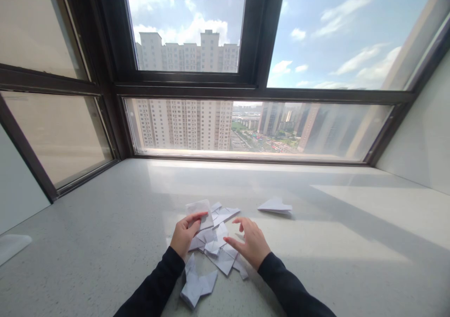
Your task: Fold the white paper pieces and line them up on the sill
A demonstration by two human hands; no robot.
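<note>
My left hand (186, 231) pinches a folded square of white paper (204, 210) between thumb and fingers, holding it above a loose pile of folded paper pieces (225, 259). To the right of the pile, my right hand (250, 243) is empty, its thumb and index finger apart and pointing left. Several flat folded pieces overlap in the pile, and some of them are partly hidden by the held square and my left hand. Nearer to me, by my left sleeve, lies a folded paper shape with pointed arms (197, 284).
A white folded paper plane (276, 205) lies on the pale speckled sill (333, 251), beyond my right hand. At the far left edge sits a whitish flat object (13, 246), cut off by the frame. Dark window frames (246, 162) bound the sill at the back.
</note>
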